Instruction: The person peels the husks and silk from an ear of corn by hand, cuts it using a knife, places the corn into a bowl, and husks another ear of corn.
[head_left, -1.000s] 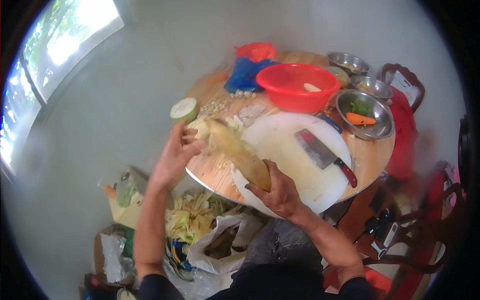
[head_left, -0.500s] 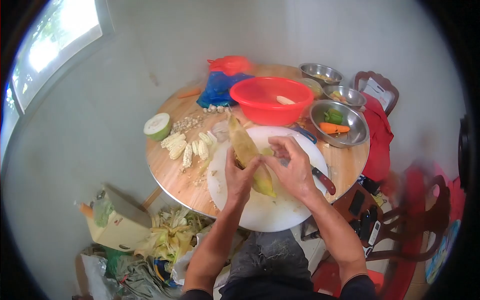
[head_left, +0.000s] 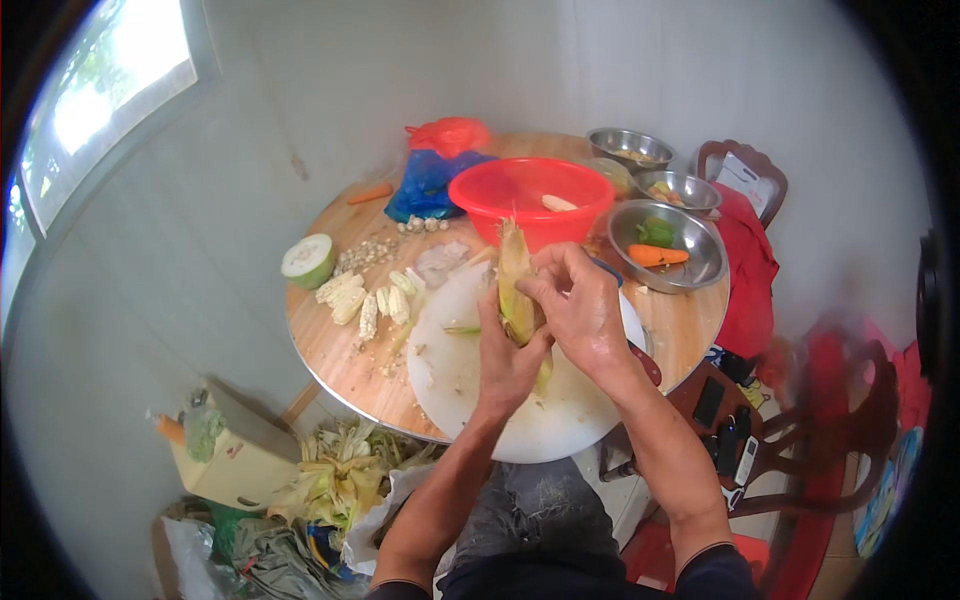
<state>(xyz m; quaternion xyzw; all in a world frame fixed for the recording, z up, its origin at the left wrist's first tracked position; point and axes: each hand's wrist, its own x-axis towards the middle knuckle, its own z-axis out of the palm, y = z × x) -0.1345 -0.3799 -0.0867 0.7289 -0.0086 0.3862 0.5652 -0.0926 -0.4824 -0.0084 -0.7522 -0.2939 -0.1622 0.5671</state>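
Observation:
An ear of corn [head_left: 514, 275], in its yellow-green husk, stands nearly upright above the round white cutting board [head_left: 480, 425]. My left hand [head_left: 510, 360] is wrapped round its lower part. The fingers of my right hand [head_left: 590, 315] pinch the husk on the ear's right side, near the upper half. A loose strip of green husk [head_left: 462, 329] lies on the board left of the ear. At the board's right edge, a knife's dark red handle [head_left: 645, 362] shows partly behind my right wrist.
A red basin [head_left: 530, 190] stands behind the board. Steel bowls hold a carrot [head_left: 657, 256], a green pepper [head_left: 655, 232] and other food. Peeled corn pieces [head_left: 368, 315], a cut gourd [head_left: 308, 260] and mushrooms [head_left: 425, 225] lie left. Husks [head_left: 345, 465] are heaped below the table.
The ear has turned more upright, its tip shifting right. My right hand has moved up to its upper husk, and a green strip now lies on the board. The view has shifted slightly.

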